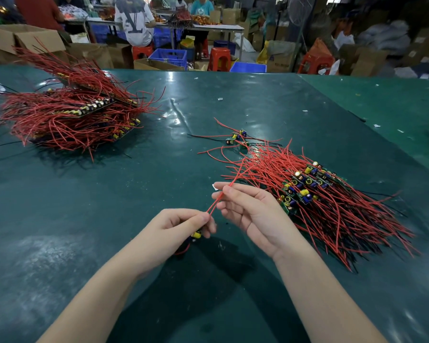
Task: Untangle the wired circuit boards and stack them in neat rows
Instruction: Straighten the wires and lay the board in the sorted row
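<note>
Your left hand grips one board; right fingers pinch its red wires straight for stacking.

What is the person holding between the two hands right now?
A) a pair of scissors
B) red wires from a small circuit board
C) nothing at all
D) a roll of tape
B: the left hand grips a small circuit board, and the right hand pinches its red wires.

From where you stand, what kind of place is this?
Most likely a small electronics assembly workshop: heaps of red-wired circuit boards on a green worktable, cardboard boxes and people working at another table behind.
</note>
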### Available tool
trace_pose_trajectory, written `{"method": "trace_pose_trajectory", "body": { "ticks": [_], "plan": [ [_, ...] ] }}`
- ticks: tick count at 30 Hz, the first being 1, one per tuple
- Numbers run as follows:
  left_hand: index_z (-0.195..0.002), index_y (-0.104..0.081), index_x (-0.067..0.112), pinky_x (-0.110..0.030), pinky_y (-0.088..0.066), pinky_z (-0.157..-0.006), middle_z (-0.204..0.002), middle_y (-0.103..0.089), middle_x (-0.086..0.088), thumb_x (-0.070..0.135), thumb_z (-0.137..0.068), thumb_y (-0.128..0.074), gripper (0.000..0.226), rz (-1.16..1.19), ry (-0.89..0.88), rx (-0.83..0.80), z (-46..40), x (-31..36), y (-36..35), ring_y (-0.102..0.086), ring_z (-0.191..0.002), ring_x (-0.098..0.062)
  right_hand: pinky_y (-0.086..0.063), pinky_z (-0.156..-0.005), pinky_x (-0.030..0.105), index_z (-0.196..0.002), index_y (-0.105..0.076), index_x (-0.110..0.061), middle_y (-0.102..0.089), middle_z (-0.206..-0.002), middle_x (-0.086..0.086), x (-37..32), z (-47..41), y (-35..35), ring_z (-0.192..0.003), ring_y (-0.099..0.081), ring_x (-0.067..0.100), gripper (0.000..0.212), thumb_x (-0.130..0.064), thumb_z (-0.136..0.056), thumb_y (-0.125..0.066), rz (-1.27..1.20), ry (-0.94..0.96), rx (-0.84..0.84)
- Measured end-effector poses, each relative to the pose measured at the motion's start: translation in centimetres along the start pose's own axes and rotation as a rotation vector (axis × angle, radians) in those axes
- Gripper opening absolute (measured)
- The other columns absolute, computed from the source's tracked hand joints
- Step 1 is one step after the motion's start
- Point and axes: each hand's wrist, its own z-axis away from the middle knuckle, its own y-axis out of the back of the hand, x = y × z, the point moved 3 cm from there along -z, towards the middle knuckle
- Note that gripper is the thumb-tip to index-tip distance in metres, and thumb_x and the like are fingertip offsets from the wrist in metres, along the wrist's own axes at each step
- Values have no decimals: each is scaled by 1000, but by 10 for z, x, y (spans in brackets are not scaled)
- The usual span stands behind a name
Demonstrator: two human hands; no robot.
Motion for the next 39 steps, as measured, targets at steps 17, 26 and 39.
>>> {"method": "trace_pose_trajectory", "body": {
  "ticks": [17,26,39],
  "plan": [
    [-64,-56,22,-49,-36,-109,-101,-71,-3,36,-95,-40,39,122,-27,-109,-1,-2,-9,-58,-119,-19,-50,-53,10,-83,-80,-12,-72,-78,2,0,-1,1,-58,-63,3,18,-15,-71,-67,-184,-83,60],
    [-96,-76,26,-15,-48,-83,-79,-70,2,36,-93,-51,27,103,-15,-26,1,3,-10,-64,-87,-10,-53,-59,12,-88,-80,-13,-72,-79,5,-1,0,3,-64,-67,6,16,-7,-80,-67,-112,-38,81],
    [-79,-71,28,-50,-43,-96,-65,-53,10,37,-92,-45,30,56,-19,-63,1,4,-12,-55,-103,-46,-49,-49,12,-75,-80,-14,-72,-74,4,-1,-1,5,-55,-64,5,25,-11,-90,-60,-195,-105,153]
  ]
}}
